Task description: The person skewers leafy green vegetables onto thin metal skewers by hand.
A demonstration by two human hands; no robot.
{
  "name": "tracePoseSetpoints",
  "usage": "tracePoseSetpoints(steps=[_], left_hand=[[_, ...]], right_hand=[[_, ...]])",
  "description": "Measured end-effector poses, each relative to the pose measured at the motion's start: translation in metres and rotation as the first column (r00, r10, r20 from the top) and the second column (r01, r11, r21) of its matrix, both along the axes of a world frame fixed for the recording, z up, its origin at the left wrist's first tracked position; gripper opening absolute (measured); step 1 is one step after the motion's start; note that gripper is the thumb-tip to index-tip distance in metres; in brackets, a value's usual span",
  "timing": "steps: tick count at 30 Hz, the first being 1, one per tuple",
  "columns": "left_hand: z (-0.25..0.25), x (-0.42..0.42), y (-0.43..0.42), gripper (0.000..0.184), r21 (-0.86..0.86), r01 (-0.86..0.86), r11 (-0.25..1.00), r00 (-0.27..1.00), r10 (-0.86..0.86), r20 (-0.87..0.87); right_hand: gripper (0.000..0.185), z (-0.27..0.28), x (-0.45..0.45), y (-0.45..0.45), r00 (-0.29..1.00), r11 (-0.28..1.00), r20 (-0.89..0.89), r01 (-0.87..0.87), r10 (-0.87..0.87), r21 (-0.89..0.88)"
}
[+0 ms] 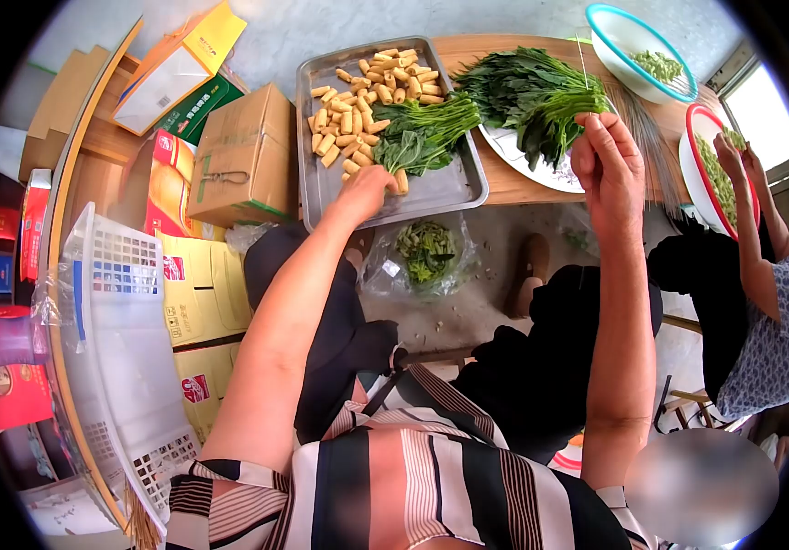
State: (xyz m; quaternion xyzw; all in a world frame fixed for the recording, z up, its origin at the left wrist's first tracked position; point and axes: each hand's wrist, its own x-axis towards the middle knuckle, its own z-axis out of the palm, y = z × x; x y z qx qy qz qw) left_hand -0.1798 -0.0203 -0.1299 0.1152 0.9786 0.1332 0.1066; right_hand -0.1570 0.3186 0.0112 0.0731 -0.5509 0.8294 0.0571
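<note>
My left hand (369,192) is at the near edge of the metal tray (454,188), its fingers closed around a short tan cylindrical piece (402,181). Many more tan pieces (358,115) are heaped in the tray, with green leafy stems (426,128) lying to their right. Raised over the right part of the table, my right hand (608,151) pinches the lower end of a thin skewer-like stick that points upward. Behind that hand, a large pile of leafy greens (536,96) rests partly on a white plate (550,172).
Cardboard boxes (243,151) and a white basket (119,321) stand on the left. A clear bag of green scraps (426,252) lies below the table. At the right, another person's hands (743,165) are over a red-rimmed bowl (695,174); a blue-rimmed bowl (614,55) sits behind.
</note>
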Motion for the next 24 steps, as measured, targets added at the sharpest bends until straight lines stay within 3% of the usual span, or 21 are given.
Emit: tracePoseSetpoints(steps=[2,3,4,5,6,7,9,10,11,13,14,15,17,21,24], left_hand=[[0.012,-0.006,0.006,0.026,0.225,0.05,0.973,0.987,-0.014,-0.158],[0.018,-0.007,0.009,0.026,0.222,0.055,0.974,0.987,-0.019,-0.161],[0.035,-0.005,0.014,0.024,0.487,-0.09,0.869,0.992,0.121,-0.033],[0.052,-0.003,0.019,0.023,0.692,-0.247,0.678,0.967,0.219,0.13],[0.07,0.002,0.023,0.018,0.755,-0.212,0.62,0.969,0.233,0.08],[0.077,-0.001,0.019,0.015,0.737,-0.009,0.676,0.967,0.195,-0.167],[0.09,-0.002,0.011,0.014,0.718,0.001,0.696,0.948,0.228,-0.221],[0.093,-0.003,0.011,0.015,0.786,0.092,0.611,0.936,0.215,-0.277],[0.095,-0.003,0.011,0.015,0.788,0.09,0.609,0.934,0.223,-0.279],[0.099,-0.003,0.012,0.026,0.979,-0.049,0.197,0.99,0.143,0.02],[0.106,0.001,0.017,0.029,0.99,-0.123,0.075,0.989,0.086,0.116],[0.105,0.0,0.016,0.029,0.99,-0.122,0.07,0.989,0.092,0.115],[0.1,-0.002,0.015,0.027,0.972,-0.208,-0.107,0.978,-0.008,0.208],[0.096,0.0,0.016,0.025,0.934,-0.31,-0.179,0.949,0.0,0.315],[0.097,0.003,0.016,0.022,0.929,-0.333,-0.162,0.941,0.0,0.338]], right_hand=[[0.015,0.0,0.002,-0.001,1.0,0.999,0.007,-0.001,0.001,0.032],[0.015,-0.001,0.003,-0.002,1.0,1.0,0.004,0.003,-0.004,0.029],[0.015,-0.002,0.006,-0.004,0.999,0.997,0.024,-0.03,0.028,0.068],[0.016,-0.002,0.008,-0.007,0.997,0.992,0.046,-0.066,0.062,0.106],[0.016,0.0,0.011,-0.011,0.993,0.986,0.062,-0.107,0.099,0.131],[0.017,0.002,0.015,-0.016,0.99,0.975,0.087,-0.126,0.111,0.186],[0.017,0.003,0.02,-0.027,0.981,0.955,0.123,-0.173,0.147,0.242],[0.018,0.0,0.021,-0.032,0.976,0.944,0.135,-0.201,0.171,0.263],[0.018,-0.001,0.023,-0.038,0.969,0.934,0.155,-0.229,0.192,0.273],[0.017,-0.003,0.027,-0.05,0.953,0.914,0.221,-0.271,0.209,0.303],[0.016,-0.006,0.028,-0.056,0.942,0.907,0.244,-0.299,0.23,0.297],[0.015,-0.006,0.029,-0.062,0.933,0.897,0.253,-0.326,0.255,0.299],[0.015,-0.011,0.03,-0.071,0.918,0.878,0.244,-0.377,0.312,0.295],[0.014,-0.01,0.03,-0.088,0.906,0.843,0.252,-0.412,0.339,0.345],[0.013,-0.008,0.028,-0.095,0.902,0.83,0.27,-0.42,0.337,0.366]])
